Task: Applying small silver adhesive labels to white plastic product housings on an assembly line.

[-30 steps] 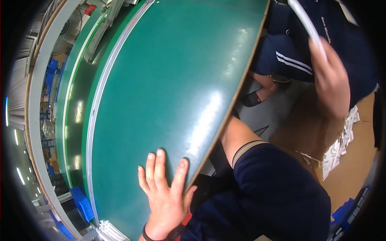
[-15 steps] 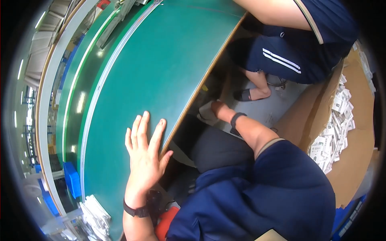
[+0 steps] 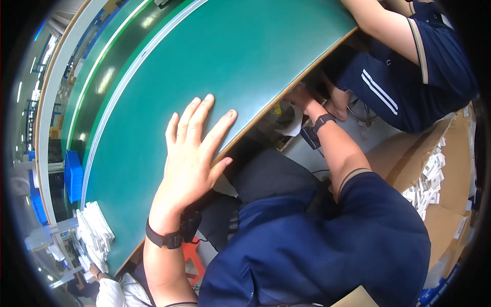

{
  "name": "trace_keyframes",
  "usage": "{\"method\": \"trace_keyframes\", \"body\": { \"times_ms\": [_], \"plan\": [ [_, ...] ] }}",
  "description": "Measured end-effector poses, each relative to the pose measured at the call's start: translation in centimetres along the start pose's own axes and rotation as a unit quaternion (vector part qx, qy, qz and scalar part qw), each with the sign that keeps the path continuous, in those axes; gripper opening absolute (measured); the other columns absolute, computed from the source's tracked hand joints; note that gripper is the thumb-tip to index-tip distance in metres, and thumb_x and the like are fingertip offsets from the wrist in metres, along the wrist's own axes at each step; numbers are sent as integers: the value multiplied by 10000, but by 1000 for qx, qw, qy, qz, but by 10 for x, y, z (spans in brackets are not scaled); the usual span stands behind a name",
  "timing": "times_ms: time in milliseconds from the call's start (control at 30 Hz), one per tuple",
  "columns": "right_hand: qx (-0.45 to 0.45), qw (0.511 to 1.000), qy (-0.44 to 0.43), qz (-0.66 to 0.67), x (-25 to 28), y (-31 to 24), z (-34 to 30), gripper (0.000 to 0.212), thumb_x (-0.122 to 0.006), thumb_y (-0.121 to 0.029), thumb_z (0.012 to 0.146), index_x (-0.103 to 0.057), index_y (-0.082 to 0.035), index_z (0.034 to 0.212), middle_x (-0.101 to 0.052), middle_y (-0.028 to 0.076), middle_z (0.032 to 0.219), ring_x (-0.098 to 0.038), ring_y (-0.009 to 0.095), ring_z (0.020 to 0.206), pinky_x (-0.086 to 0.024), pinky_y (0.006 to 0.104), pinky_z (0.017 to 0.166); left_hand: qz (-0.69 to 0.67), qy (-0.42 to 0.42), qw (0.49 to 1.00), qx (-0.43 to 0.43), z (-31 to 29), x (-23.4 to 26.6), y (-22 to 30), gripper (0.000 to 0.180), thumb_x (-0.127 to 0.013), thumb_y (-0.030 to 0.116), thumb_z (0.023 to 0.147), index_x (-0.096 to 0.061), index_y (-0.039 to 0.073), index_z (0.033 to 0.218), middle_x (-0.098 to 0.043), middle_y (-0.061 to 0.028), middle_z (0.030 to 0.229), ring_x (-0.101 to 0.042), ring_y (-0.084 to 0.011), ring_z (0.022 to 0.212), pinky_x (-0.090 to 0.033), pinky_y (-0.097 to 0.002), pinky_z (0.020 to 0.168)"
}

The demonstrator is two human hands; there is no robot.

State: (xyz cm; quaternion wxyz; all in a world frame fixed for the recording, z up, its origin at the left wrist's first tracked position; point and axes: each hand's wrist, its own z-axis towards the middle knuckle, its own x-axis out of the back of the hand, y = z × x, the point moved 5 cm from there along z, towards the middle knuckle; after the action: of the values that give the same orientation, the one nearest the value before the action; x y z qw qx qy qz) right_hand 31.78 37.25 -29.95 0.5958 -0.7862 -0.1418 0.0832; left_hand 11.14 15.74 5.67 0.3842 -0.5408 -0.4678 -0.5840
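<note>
**Head view: one hand flat on a green table, the other reaching beneath it**

Left hand (image 3: 197, 148) lies open, fingers spread, palm down on the green table (image 3: 245, 56) at its near edge. Right hand (image 3: 300, 97) reaches under the table edge, beside a white paper piece (image 3: 292, 125); whether it grips anything cannot be told. A seated co-worker's leg (image 3: 394, 97) is close by. A cardboard box (image 3: 450, 169) of small white packets sits at right.

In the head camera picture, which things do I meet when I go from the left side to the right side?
Blue bin → stack of white packets → left hand flat on the green table → right hand under the table edge → cardboard box of small white packets.
</note>
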Motion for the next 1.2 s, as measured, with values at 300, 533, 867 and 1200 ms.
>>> {"method": "trace_keyframes", "body": {
  "times_ms": [300, 533, 867, 1200],
  "plan": [
    [-107, 983, -104, -105, -1, 10, -8, 541, -671, -148, 845, -550, -100, 1370, -692, 143, 1125, -696, 175, 844, -566, 322, 672, -7, 4, 1000, -11, 0, 0, -1, 825, -803, 161, 721, -444, 231, 1460, -279, -130, 1562, -263, -342, 1447, -183, -518, 1192],
    [-163, 895, -206, -360, 7, -16, -76, 444, -641, -108, 839, -646, -122, 1283, -707, 108, 1102, -707, 226, 848, -563, 330, 770, -15, 24, 999, -23, -2, 0, -2, 805, -796, 173, 735, -446, 231, 1458, -286, -131, 1555, -264, -341, 1442, -186, -525, 1188],
    [23, 789, -138, -598, -6, 67, -120, 212, -603, -126, 829, -725, -114, 1002, -644, 198, 1115, -635, 371, 1054, -525, 444, 900, -11, 63, 997, -44, -6, -1, -4, 784, -787, 209, 768, -432, 237, 1467, -300, -126, 1548, -272, -334, 1439, -198, -528, 1181],
    [-44, 745, -243, -620, 4, 98, -211, 262, -555, -253, 870, -738, -150, 1026, -695, 199, 1049, -672, 378, 996, -539, 458, 881, -2, 108, 993, -56, -13, -10, -14, 806, -786, 283, 780, -395, 268, 1485, -294, -128, 1557, -257, -325, 1452, -201, -539, 1174]
  ]
}}
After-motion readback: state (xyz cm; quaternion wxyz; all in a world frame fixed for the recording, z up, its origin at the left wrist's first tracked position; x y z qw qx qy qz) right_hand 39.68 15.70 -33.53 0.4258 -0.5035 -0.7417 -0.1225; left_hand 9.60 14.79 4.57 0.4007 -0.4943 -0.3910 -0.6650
